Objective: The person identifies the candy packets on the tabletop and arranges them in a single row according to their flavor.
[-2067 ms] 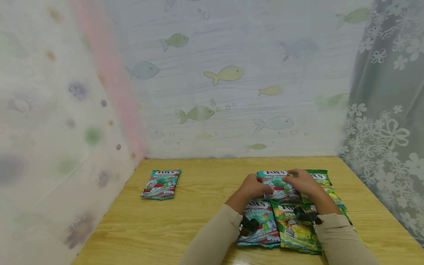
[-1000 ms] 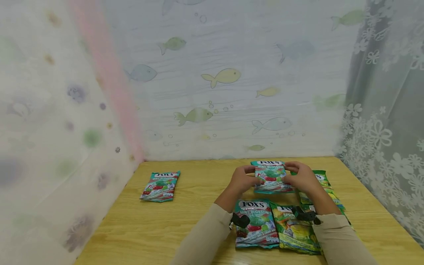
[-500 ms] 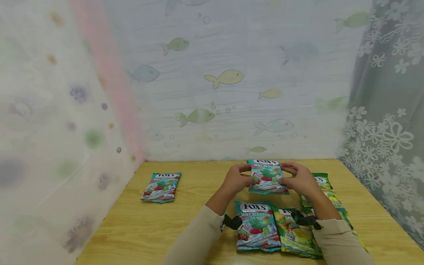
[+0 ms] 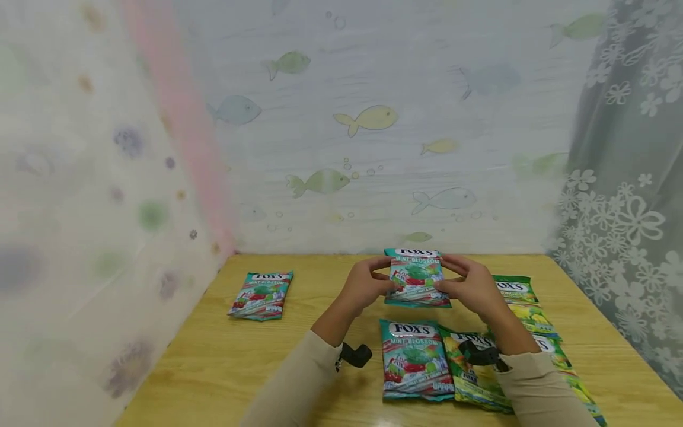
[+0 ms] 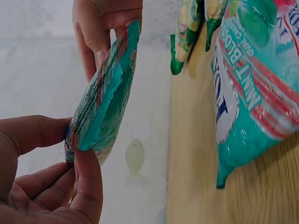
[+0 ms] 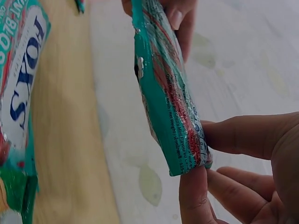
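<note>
Between both hands, a teal and red bag of mint candy (image 4: 416,277) is held up above the table, its printed front toward me. My left hand (image 4: 364,286) pinches its left edge, thumb in front and fingers behind. On the opposite edge, my right hand (image 4: 469,287) pinches it the same way. The left wrist view shows the bag (image 5: 105,93) edge-on with the left thumb and fingers on its lower end. Below the hands lies a second mint candy bag (image 4: 416,362), flat on the wood. A yellow-green candy bag (image 4: 475,379) adjoins it, partly covered by my right wrist.
Further yellow-green candy bags lie at the right, one at the back (image 4: 523,305) and one nearer (image 4: 571,373). Another mint candy bag (image 4: 261,296) lies alone at the back left of the wooden table (image 4: 224,367). A fish-patterned curtain (image 4: 320,148) hangs behind the table.
Both hands have lifted the mint candy bag from beside the yellow-green bags at the right and carried it up and to the left. The other bags stay where they were.
</note>
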The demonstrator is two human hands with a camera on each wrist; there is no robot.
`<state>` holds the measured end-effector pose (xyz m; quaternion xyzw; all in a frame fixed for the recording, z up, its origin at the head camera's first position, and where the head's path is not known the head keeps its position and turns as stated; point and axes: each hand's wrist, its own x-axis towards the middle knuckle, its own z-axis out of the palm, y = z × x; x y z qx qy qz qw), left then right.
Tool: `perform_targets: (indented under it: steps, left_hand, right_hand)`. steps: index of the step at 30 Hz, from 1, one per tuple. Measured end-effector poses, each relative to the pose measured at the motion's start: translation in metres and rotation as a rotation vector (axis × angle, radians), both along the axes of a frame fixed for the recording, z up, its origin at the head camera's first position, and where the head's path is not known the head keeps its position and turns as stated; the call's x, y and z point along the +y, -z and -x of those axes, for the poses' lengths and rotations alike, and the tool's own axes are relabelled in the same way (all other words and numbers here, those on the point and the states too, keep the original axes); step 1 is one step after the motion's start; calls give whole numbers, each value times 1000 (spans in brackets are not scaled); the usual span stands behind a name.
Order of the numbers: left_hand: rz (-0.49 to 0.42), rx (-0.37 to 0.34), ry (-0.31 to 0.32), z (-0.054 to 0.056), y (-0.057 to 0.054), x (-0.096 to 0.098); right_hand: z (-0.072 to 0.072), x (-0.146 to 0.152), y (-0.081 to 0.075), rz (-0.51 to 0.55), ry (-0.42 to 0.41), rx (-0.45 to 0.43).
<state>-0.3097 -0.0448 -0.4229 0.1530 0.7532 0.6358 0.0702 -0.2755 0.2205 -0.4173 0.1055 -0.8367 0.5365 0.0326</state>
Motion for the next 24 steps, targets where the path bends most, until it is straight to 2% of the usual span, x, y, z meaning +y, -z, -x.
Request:
perform_targets:
  steps: [4,11,18,24]
  left_hand:
    - [41,24,-17,1,-4,-10]
    - [82,58,-41,4,-4,-27]
    - [83,100,-57,5,-5,-41]
    - [97,115,-79,1,-4,-50]
  right_hand:
    - [3,-11,0,0,12,-2]
    - [9,-28,0,11,17,0]
    - [14,-43,-1,-53,46,44]
    - [18,-53,2,-57,48,56]
